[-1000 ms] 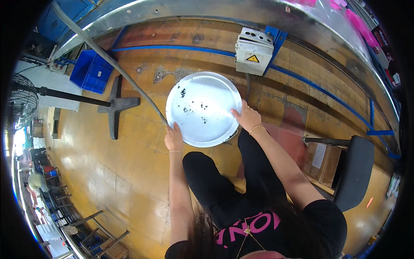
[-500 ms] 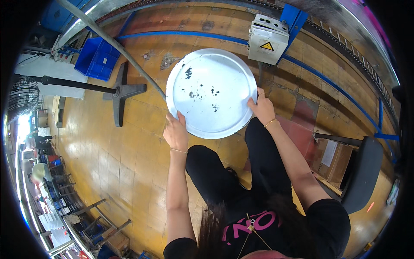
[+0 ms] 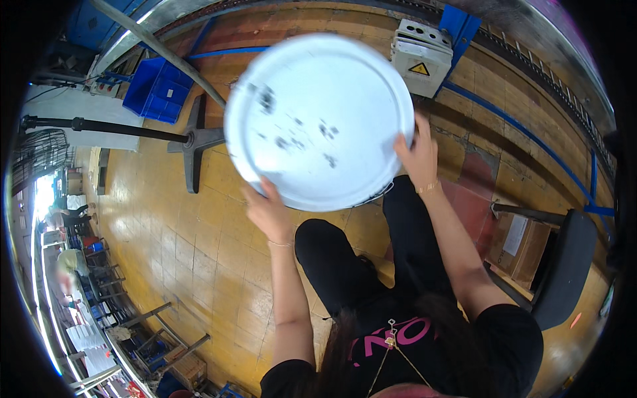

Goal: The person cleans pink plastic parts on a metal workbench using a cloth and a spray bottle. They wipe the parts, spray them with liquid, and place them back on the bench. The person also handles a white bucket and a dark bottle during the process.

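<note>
Out in front of me, above my knees, is a large round white lid (image 3: 332,79) with a raised rim. Dark blotches and specks mark its face, slightly smeared by motion. My left hand (image 3: 271,211) grips its near left edge, thumb on top and fingers underneath. At the right edge, my right hand (image 3: 419,154) holds it the same way. A thin dark line shows under the near right rim; whatever lies beneath the lid is hidden.
A grey-white electrical box (image 3: 421,60) is fixed to a blue post at the far right. A black stand base (image 3: 194,140) and a blue bin (image 3: 158,89) are at left. To my right are a dark padded chair (image 3: 565,268) and a cardboard box (image 3: 521,249).
The lid has come up closer and looks larger, its left side shifting left and far. Both hands have kept their grip and moved with it.
</note>
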`<control>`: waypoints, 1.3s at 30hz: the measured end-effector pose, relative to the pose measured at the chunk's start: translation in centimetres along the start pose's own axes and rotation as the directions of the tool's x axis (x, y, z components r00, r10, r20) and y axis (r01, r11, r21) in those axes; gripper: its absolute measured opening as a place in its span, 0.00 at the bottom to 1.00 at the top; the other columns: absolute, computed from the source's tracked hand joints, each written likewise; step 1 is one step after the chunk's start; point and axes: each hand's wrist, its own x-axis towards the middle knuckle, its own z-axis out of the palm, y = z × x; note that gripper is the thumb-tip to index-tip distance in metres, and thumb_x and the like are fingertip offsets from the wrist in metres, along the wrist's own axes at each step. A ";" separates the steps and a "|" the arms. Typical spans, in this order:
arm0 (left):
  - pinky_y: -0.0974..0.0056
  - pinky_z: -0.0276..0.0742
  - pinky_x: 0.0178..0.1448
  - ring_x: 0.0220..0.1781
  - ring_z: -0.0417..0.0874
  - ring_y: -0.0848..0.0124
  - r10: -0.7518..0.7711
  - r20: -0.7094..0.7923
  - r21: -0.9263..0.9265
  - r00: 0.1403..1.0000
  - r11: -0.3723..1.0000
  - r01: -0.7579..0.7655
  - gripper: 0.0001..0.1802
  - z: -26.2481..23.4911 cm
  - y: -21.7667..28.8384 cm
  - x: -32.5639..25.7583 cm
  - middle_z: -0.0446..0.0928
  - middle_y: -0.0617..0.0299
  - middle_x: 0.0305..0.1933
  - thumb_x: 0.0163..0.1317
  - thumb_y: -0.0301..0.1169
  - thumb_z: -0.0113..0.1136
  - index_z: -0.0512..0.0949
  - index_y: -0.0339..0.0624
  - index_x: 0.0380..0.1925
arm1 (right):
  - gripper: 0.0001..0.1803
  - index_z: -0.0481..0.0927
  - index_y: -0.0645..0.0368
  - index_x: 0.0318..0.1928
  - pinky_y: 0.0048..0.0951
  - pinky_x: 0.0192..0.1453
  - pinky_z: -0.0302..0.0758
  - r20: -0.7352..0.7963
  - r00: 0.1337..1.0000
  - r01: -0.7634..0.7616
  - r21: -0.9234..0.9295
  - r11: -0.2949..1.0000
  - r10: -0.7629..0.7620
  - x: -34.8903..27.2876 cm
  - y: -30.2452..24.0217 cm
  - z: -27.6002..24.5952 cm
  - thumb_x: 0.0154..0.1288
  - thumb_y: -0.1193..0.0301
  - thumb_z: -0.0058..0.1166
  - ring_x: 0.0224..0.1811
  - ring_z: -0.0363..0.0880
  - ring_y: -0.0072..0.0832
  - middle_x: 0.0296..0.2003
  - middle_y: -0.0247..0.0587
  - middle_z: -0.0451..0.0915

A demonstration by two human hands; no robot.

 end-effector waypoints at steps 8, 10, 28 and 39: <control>0.47 0.77 0.44 0.39 0.83 0.41 0.073 0.131 0.329 0.989 0.937 -0.113 0.28 0.5 1.8 11.1 0.82 0.36 0.35 0.66 0.48 0.54 0.82 0.27 0.32 | 0.34 0.77 0.67 0.51 0.44 0.53 0.79 0.287 0.953 0.035 -0.418 0.908 0.096 12.3 -4.7 2.6 0.54 0.50 0.53 0.44 0.83 0.51 0.46 0.58 0.82; 0.47 0.78 0.46 0.40 0.84 0.42 0.045 0.122 0.346 0.991 0.934 -0.085 0.28 0.6 3.5 11.2 0.82 0.37 0.36 0.65 0.50 0.55 0.83 0.29 0.34 | 0.34 0.79 0.66 0.50 0.43 0.56 0.78 0.287 0.952 0.025 -0.415 0.909 0.105 13.6 -5.1 2.1 0.55 0.47 0.52 0.48 0.83 0.48 0.46 0.58 0.82; 0.66 0.60 0.14 0.09 0.68 0.73 -0.293 0.369 -0.169 0.882 0.912 0.374 0.25 1.3 -4.9 11.4 0.69 0.59 0.13 0.68 0.40 0.54 0.73 0.30 0.19 | 0.40 0.75 0.67 0.61 0.22 0.25 0.70 0.537 0.813 0.197 0.108 0.974 -0.224 17.0 -11.7 2.7 0.68 0.41 0.50 0.19 0.72 0.18 0.19 0.33 0.75; 0.54 0.74 0.26 0.18 0.79 0.56 -0.296 0.232 0.136 0.927 0.953 0.271 0.26 3.2 -12.7 5.2 0.76 0.46 0.19 0.67 0.44 0.53 0.78 0.25 0.26 | 0.33 0.69 0.52 0.69 0.33 0.46 0.77 0.876 0.481 0.141 -0.121 0.983 0.038 13.9 -4.8 4.4 0.72 0.47 0.47 0.35 0.80 0.29 0.47 0.45 0.83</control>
